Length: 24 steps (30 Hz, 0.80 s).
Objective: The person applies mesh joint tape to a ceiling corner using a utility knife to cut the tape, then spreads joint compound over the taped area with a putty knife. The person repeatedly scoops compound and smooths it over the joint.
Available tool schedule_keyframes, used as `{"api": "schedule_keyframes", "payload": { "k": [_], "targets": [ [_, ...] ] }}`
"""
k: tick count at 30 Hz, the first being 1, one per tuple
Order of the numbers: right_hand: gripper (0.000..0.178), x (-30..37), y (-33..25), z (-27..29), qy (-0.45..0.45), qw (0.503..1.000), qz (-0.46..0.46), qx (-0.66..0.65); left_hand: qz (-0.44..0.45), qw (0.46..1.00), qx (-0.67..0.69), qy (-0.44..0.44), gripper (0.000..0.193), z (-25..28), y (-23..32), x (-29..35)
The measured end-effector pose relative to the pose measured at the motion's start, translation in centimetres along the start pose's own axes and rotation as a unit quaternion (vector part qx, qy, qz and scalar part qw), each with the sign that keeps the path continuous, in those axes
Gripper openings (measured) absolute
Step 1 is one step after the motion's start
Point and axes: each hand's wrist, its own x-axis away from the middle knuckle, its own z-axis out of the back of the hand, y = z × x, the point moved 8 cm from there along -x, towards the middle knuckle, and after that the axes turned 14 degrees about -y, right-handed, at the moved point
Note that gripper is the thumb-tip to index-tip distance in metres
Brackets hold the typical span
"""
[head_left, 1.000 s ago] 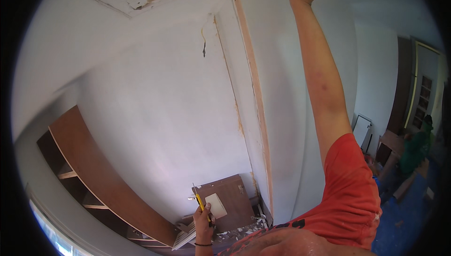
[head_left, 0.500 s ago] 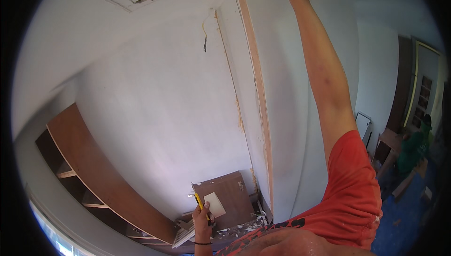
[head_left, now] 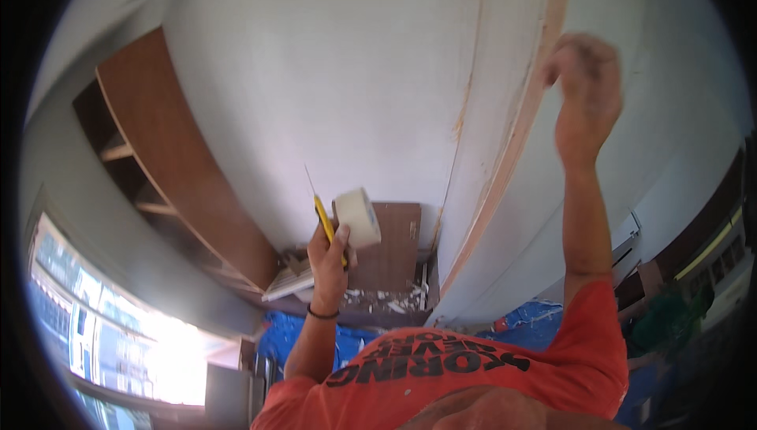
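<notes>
Left hand (head_left: pixel 330 253) grips a yellow utility knife (head_left: pixel 324 223) and a white tape roll (head_left: pixel 357 217) together, low beside the bare corner strip (head_left: pixel 505 154). Right hand (head_left: pixel 585 87) is raised against that strip, blurred; its closure cannot be told. Roll judged light, rigid; best held by the rim

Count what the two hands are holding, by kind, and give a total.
Yellow utility knife: 1, in the left hand
White tape roll: 1, in the left hand as well
Things in the right hand: 0 that can be told; it is raised by the wall's peach strip and blurred
Total: 2
</notes>
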Motion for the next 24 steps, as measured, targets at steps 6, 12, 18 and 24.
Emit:
{"api": "schedule_keyframes", "payload": {
  "k": [6, 12, 18, 24],
  "targets": [
    [0.101, 19.2, 2.7, -17.2, -0.304, 0.861, -0.294, -0.282, -0.045, 0.999, 0.006, -0.02, 0.031, -3.1, 4.2, 1.3],
    [0.096, 24.3, 4.4, -19.2, -0.255, 0.805, -0.344, -0.41, 0.012, 0.989, -0.146, 0.005, 0.023, -4.9, 1.8, 2.7],
    [0.087, 26.6, 5.9, -18.7, -0.328, 0.839, -0.295, -0.319, -0.101, 0.855, -0.508, 0.012, 0.038, -8.0, 5.0, 3.0],
    [0.09, 26.0, 5.4, -18.8, -0.368, 0.812, -0.296, -0.344, -0.065, 0.844, -0.528, 0.063, 0.034, -9.1, 4.1, 4.3]
  ]
}}
